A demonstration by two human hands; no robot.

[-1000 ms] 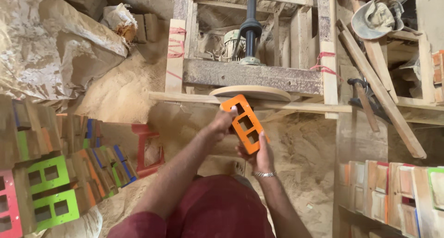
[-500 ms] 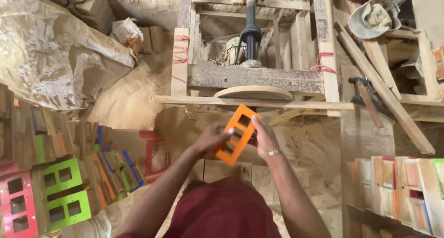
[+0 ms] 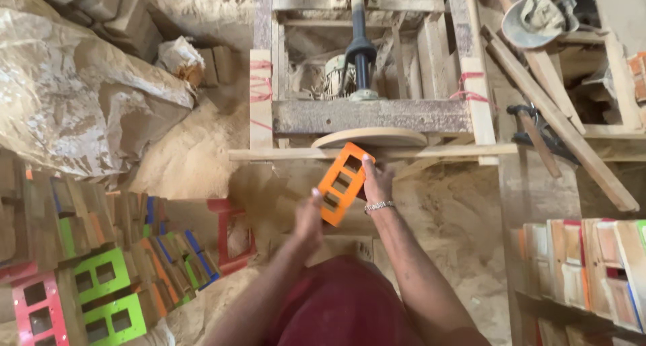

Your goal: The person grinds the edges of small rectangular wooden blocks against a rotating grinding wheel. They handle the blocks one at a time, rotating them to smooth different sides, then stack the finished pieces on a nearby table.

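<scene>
While the right hand [image 3: 377, 184] grips the orange block [image 3: 342, 182] just below the round disc [image 3: 370, 137] at the wooden frame's front edge, the left hand [image 3: 308, 221] touches its lower end; a firm, flat hold seems best.

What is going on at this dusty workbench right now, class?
A person holds an orange wooden block with rectangular cut-outs in both hands: the right hand at its upper edge, the left hand at its lower end. The block is tilted, just below a round wooden disc on a rough timber frame. Painted blocks are piled at the left, sawdust all around.
</scene>
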